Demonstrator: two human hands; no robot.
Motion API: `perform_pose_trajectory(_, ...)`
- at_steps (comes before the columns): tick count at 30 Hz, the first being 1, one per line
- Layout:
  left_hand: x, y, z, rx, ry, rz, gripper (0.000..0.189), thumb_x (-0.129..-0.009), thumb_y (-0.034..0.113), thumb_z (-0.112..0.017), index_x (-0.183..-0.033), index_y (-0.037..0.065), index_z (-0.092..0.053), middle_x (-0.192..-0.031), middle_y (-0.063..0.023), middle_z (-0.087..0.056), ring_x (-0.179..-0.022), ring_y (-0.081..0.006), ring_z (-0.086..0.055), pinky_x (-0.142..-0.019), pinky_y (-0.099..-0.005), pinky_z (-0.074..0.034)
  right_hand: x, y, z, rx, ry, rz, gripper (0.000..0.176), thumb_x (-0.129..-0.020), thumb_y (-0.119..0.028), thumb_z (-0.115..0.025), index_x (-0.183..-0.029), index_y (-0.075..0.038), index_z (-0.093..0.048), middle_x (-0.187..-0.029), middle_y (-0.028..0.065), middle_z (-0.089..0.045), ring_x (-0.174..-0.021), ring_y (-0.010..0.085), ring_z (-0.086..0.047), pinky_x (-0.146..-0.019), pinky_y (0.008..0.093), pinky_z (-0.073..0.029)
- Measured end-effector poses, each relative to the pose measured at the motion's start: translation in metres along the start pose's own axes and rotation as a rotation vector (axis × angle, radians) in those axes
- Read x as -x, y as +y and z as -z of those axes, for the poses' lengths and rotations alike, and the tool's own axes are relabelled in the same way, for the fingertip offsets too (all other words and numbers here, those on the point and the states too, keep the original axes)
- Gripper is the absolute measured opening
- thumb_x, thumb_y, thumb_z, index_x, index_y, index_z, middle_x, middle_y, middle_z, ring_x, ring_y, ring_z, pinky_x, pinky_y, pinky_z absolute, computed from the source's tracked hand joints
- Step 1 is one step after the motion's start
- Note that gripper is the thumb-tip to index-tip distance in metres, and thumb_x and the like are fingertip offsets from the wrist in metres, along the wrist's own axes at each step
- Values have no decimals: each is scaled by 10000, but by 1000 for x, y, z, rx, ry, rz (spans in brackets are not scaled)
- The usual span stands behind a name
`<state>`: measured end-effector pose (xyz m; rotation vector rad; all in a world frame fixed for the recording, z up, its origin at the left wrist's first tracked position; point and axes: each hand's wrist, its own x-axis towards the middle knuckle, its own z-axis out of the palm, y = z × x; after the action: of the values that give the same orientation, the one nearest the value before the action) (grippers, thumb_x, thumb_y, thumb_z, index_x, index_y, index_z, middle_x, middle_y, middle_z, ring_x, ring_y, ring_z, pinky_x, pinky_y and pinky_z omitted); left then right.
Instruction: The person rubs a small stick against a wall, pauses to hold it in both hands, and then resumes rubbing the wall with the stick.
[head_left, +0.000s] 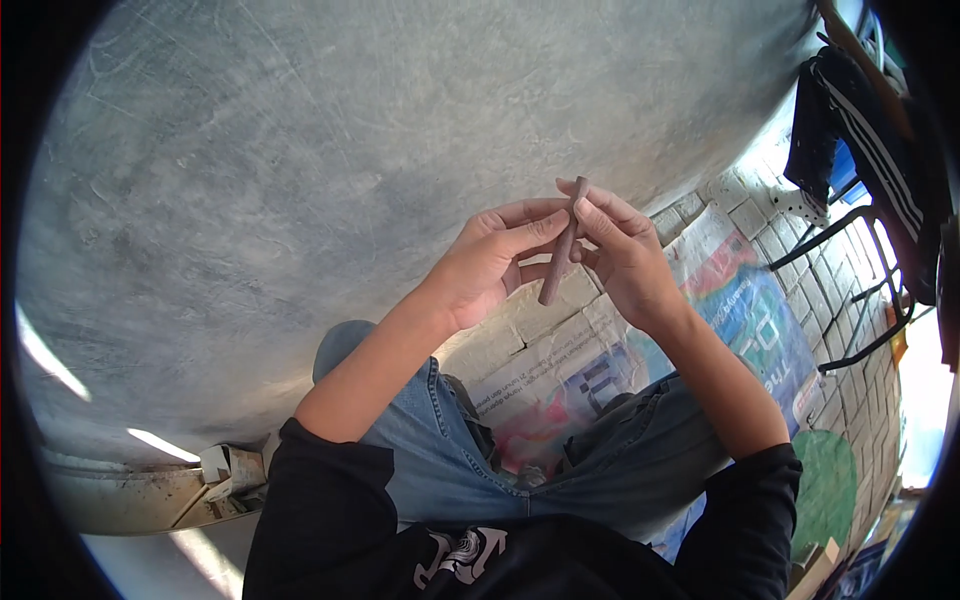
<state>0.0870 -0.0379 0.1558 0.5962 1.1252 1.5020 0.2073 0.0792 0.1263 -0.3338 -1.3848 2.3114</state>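
A short, reddish-brown round stick is held up in front of me, tilted with its upper end leaning right. Its material cannot be told for sure. My right hand pinches the upper part between thumb and fingers. From the other side, my left hand closes thumb and fingertips on the stick near its middle. The lower end sticks out freely below both hands. Some fingertips are hidden behind the stick.
A grey, scuffed wall rises close ahead and to the left. Printed banner sheets lie on the paving bricks under my legs. Another person's dark striped trouser leg and a black metal chair frame are at right. A small box sits lower left.
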Motion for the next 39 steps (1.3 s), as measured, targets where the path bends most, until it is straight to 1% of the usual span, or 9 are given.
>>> perform_pose_trajectory(7,-1,-2,-3,-113,80,-80,296,-826,147,-646,-1085,10,-608,-947,-89,-622,-881,-173,-588,-789,-312,-492,-1,-2,2,28,16,1,358,-911,-249,-535,-1201,-38,-529,-919,-27,-574,-872,74,-494,-732,241,-387)
perform_pose_trajectory(11,-4,3,3,-357,104,-236,242,-795,97,-672,-1015,-2,-644,-902,-99,-637,-792,-174,-606,-728,-292,-507,-2,4,1,139,29,114,377,-861,-288,-607,-1179,-86,-581,-1042,23,-598,-837,81,-536,-680,222,-413)
perform_pose_trajectory(15,8,43,-1,-1329,585,-1201,200,-735,13,-683,-933,37,-687,-830,-52,-645,-696,-135,-608,-613,-238,-475,-4,-3,1,172,81,153,400,-844,-254,-613,-1216,-118,-556,-1030,30,-587,-826,87,-535,-659,222,-432)
perform_pose_trajectory(16,11,55,-1,-1367,565,-1199,200,-735,13,-683,-933,37,-687,-830,-52,-645,-696,-135,-608,-613,-238,-475,-4,-1,0,136,81,166,400,-844,-254,-613,-1216,-118,-556,-1030,30,-587,-826,87,-535,-659,222,-432)
perform_pose_trajectory(18,14,73,0,-1556,834,-1365,215,-712,-5,-693,-919,55,-694,-756,-18,-612,-667,-117,-572,-562,-250,-440,-4,1,2,190,96,101,401,-805,-216,-641,-1181,-95,-573,-969,48,-582,-763,91,-539,-646,224,-438)
perform_pose_trajectory(22,7,86,19,-1821,878,-1448,205,-712,6,-705,-904,79,-702,-724,-2,-597,-642,-101,-546,-542,-258,-425,0,26,9,427,65,44,389,-773,-195,-653,-1132,-71,-572,-954,93,-574,-694,136,-566,-628,265,-461)
perform_pose_trajectory(24,5,85,28,-1983,907,-1453,212,-710,5,-706,-906,84,-701,-695,16,-565,-634,-113,-517,-544,-264,-417,5,39,7,738,29,172,386,-757,-183,-651,-1106,-58,-540,-946,139,-578,-654,187,-590,-625,313,-477)
perform_pose_trajectory(29,-10,87,35,-2097,829,-1624,166,-713,-3,-681,-856,80,-693,-693,38,-556,-660,-114,-506,-603,-279,-389,36,40,-14,1072,-165,376,345,-733,-118,-607,-1057,-71,-497,-998,125,-486,-799,325,-586,-681,401,-487)
perform_pose_trajectory(39,-46,84,20,-2296,836,-1700,163,-720,60,-666,-854,146,-699,-721,101,-585,-649,-63,-483,-706,-315,-247,42,63,-13,1197,-430,416,332,-735,-97,-605,-1056,-94,-521,-1028,113,-484,-866,296,-581,-715,388,-485)
